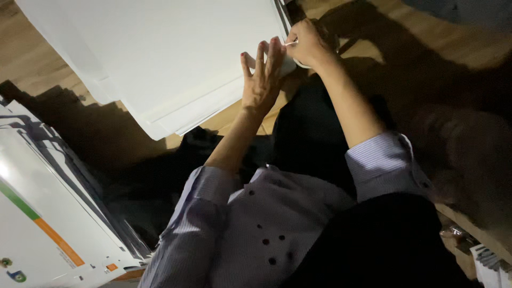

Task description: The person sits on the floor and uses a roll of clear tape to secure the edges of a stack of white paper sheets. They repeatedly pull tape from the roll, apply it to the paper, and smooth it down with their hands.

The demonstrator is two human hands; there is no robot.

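Head view, looking down past the person's own chest and arms.

Item: stack of large white sheets (pixel 160 58), lying flat on the wooden floor (pixel 32 64), far and left of centre; its edges are fanned out at the near side, so several layers show.

Item: left hand (pixel 261 80), flat on the near right corner of the stack, palm down, fingers spread apart and pointing far. Nothing is held in its grip; it only presses on the top sheets.

Item: right hand (pixel 308 44), just right of the left hand and touching its fingertips, at the right edge of the stack. Its fingers are closed together, pinched on the corner of a sheet (pixel 290 63) that curls up from the stack.

Item: striped shirt sleeves (pixel 381 160), cuffs pushed up the forearms; dark clothing fills the near right.

Item: second pile of printed boards (pixel 48 224), white with green and orange stripes, near left, well apart from both hands.

Item: more printed sheets (pixel 488 264), near right corner, partly cut off by the edge of the view.
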